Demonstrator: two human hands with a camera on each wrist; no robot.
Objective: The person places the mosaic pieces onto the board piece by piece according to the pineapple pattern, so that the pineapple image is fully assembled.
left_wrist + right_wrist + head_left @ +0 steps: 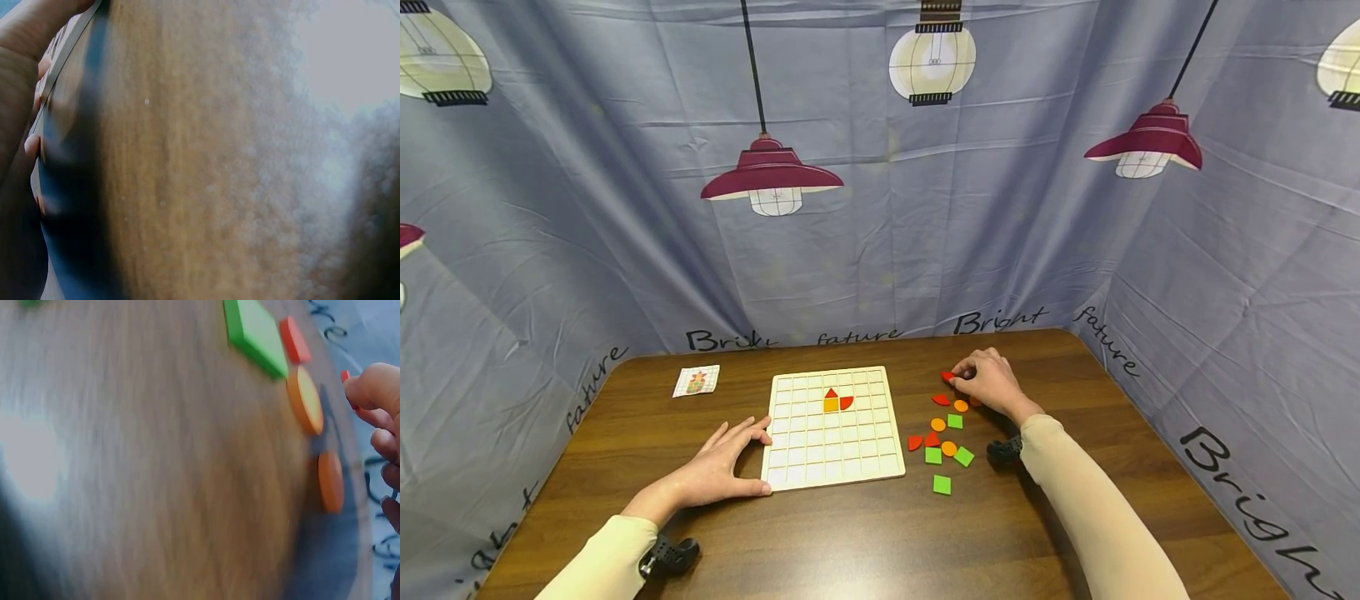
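A cream grid board (797,454) lies on the table, bearing a red triangle (831,393), an orange square (831,405) and a red quarter-circle (846,403). My left hand (722,467) rests at the board's left edge, thumb by the near corner and fingers spread further up the side. On the far right, my right hand (992,383) pinches a small red piece (947,377) between thumb and fingertips. In the right wrist view only a sliver of that red piece (345,376) shows; its full shape is hidden. Orange discs (331,481) lie near this hand.
Loose green squares (942,485), orange discs (938,425) and red pieces (914,443) lie scattered right of the board. A card with a small coloured picture (696,381) lies at the back left. A printed curtain (865,250) hangs behind the wooden table (850,542).
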